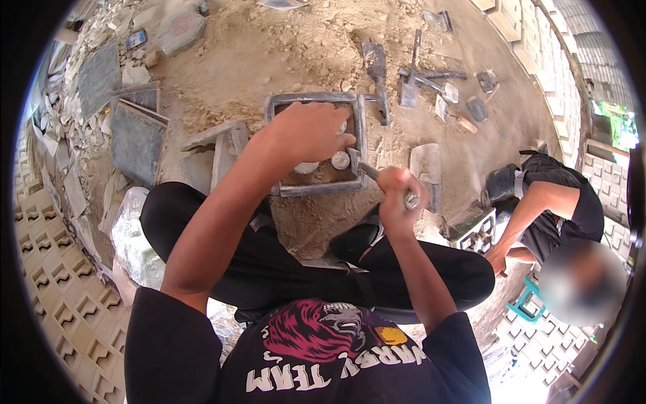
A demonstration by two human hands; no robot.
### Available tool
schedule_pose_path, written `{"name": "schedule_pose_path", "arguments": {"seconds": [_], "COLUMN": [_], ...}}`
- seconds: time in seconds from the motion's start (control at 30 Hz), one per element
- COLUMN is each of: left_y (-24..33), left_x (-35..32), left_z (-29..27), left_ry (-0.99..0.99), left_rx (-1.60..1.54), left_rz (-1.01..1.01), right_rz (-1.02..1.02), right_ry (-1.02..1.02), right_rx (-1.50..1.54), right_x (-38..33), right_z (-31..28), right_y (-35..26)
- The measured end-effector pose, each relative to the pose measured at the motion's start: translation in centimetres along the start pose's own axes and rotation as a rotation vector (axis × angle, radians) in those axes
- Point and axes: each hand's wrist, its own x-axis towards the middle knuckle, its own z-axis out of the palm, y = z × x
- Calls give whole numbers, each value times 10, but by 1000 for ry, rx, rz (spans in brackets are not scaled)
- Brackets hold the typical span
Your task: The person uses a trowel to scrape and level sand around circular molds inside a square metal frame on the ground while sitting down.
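Head view: left hand [306, 131] lies inside the square metal mould [316, 143] on the sand, fingers curled onto its fill; right hand [397, 195], just beside the mould's right edge, grips a trowel [387, 183] pointing into it.

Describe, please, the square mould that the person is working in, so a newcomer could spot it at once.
On the sandy ground straight ahead of the seated person lies a square grey metal frame mould. The left hand rests inside it. Unlike the flat dark slabs to its left, it is open-topped and holds round pieces.
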Motion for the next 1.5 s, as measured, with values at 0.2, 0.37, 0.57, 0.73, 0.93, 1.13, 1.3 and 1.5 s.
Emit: {"name": "schedule_pose_path", "arguments": {"seconds": [0.2, 0.37, 0.57, 0.73, 0.93, 1.13, 1.3, 1.5], "left_y": [0, -2, -1, -3, -8, -7, -9, -14], "left_x": [-3, -4, -5, -6, -7, -10, -11, -9], "left_z": [-5, -5, -3, 0, 6, 6, 7, 10], "left_ry": [13, -2, -36, 70, 65, 52, 84, 68], "left_rx": [49, 43, 58, 149, 142, 119, 67, 92], "left_rz": [-2, -22, -53, -67, -42, -2, 9, 26], "right_rz": [-92, 29, 19, 19, 99, 82, 61, 209], "right_ry": [-58, -49, -43, 67, 26, 35, 131, 112], "right_rx": [256, 145, 15, 215, 206, 42, 174, 94], "right_x": [12, 14, 16, 30, 42, 28, 27, 40], "right_z": [-8, 1, 11, 0, 4, 9, 8, 12], "right_y": [-12, -5, 8, -11, 0, 2, -2, -14]}}
